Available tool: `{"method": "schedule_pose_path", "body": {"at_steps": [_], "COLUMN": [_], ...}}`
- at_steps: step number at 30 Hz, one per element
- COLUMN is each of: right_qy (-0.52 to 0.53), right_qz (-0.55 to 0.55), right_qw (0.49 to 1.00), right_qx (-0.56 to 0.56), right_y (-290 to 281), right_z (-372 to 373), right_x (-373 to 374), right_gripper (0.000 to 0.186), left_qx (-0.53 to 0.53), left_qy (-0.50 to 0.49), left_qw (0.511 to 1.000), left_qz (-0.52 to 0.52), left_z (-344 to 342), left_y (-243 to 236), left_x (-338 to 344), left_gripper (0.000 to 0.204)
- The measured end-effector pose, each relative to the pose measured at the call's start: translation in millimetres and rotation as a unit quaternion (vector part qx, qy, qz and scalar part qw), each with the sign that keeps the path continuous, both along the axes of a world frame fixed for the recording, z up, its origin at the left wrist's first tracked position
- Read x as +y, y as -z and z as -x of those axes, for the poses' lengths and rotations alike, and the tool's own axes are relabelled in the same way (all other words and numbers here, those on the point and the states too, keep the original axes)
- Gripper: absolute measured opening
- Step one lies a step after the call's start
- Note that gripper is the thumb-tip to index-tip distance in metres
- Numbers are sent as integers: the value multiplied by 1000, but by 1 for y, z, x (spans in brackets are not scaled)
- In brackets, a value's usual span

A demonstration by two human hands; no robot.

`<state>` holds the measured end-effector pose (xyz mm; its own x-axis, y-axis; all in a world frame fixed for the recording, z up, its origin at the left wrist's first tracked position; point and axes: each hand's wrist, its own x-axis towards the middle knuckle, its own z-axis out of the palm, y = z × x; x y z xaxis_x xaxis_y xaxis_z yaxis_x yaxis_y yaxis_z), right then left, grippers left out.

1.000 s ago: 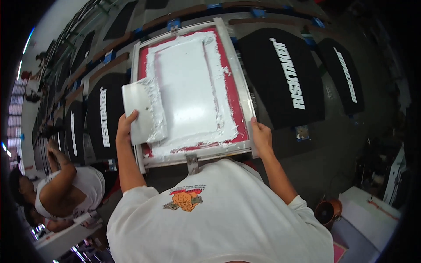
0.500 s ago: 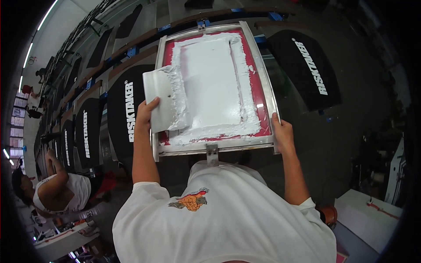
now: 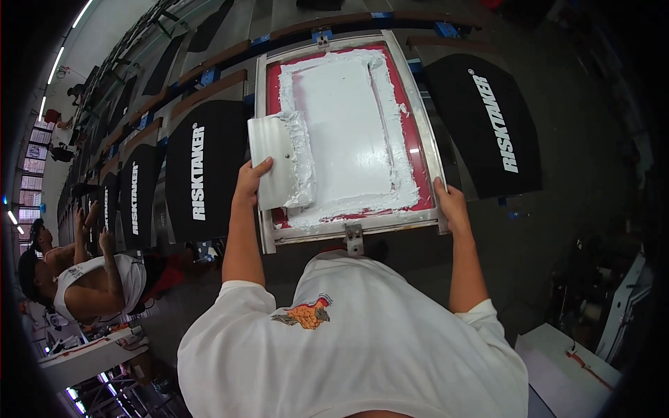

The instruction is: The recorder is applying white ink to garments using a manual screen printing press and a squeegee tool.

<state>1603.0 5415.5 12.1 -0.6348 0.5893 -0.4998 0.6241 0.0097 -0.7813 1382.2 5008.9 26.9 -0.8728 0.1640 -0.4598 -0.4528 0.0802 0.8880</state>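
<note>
My left hand (image 3: 252, 182) is closed on the outer edge of a squeegee (image 3: 277, 164), a broad pale blade whose inner edge is caked with thick white ink. The squeegee lies over the left side of a screen printing frame (image 3: 430, 150). My right hand (image 3: 452, 206) grips the frame's right rail near its lower corner. Inside the metal rails is red mesh border (image 3: 413, 164), and white ink (image 3: 341, 125) covers the middle, heaped along its margins. A metal bracket (image 3: 354, 240) sits on the near rail, close to my shirt. What lies beneath the frame is hidden.
Black fabric panels with white lettering lie on boards to the left (image 3: 202, 167) and right (image 3: 484, 125). A rail with blue clamps (image 3: 209, 75) runs behind. Two people work at far left, the nearer in a white sleeveless top (image 3: 104, 289). A white cabinet (image 3: 557, 366) stands lower right.
The frame and squeegee have shifted a little to the right in the picture, my hands moving along with them. At far left, more of a second person shows.
</note>
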Motion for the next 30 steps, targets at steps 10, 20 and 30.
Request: {"method": "schedule_pose_path", "body": {"at_steps": [10,20,30], "right_qy": [-307,-276,-324], "right_qz": [132,124,82], "right_qw": [940,952,940], "right_qx": [-76,-38,-61], "right_y": [-20,-15,-24], "right_z": [-53,-33,-27], "right_x": [-121,-156,-151], "right_gripper": [37,21,28], "left_qx": [304,599,652], "left_qy": [272,217,458], "left_qw": [809,624,436], "left_qz": [423,452,419], "left_z": [137,137,194], "left_y": [-91,25,-101], "left_x": [117,176,211], "left_gripper": [54,29,36]}}
